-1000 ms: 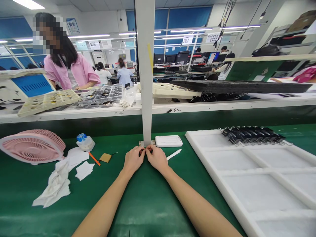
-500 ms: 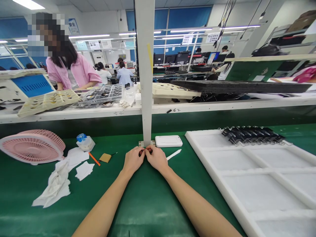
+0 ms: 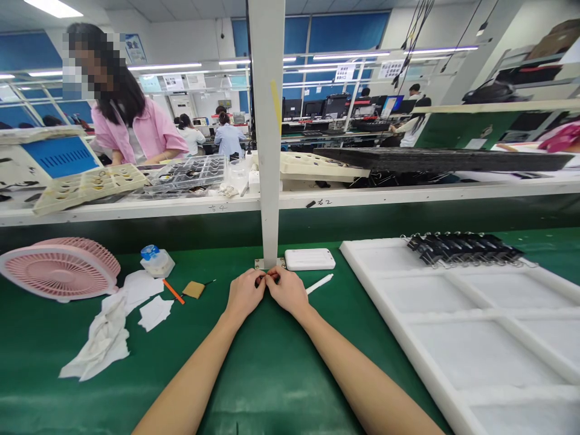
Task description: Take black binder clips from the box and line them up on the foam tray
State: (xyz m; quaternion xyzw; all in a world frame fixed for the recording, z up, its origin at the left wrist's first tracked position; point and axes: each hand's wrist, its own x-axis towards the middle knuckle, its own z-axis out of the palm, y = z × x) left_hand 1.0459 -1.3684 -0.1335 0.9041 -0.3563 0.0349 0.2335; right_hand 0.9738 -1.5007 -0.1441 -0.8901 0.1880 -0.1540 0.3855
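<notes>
My left hand (image 3: 246,294) and my right hand (image 3: 287,290) meet fingertip to fingertip over the green mat (image 3: 276,368), just in front of the foot of a white post (image 3: 269,229). Both are closed in a pinch. Whatever lies between the fingertips is too small and hidden to make out. Beside my right hand a white pen-like stick (image 3: 321,283) lies slanted, its near end behind the hand. Behind it rests a white rectangular case (image 3: 310,259). Left of my left hand are a small tan pad (image 3: 193,290) and an orange stick (image 3: 174,292).
A pink fan (image 3: 61,269), a blue-capped bottle (image 3: 156,262), crumpled white tissue (image 3: 102,338) and a paper scrap (image 3: 155,313) lie on the left. A white foam tray (image 3: 399,314) with black binder clips (image 3: 462,249) fills the right. Across the shelf stands a co-worker in pink (image 3: 136,130).
My hands hold the same place and pinch. Across the bench, the co-worker in pink has shifted slightly to the right.
</notes>
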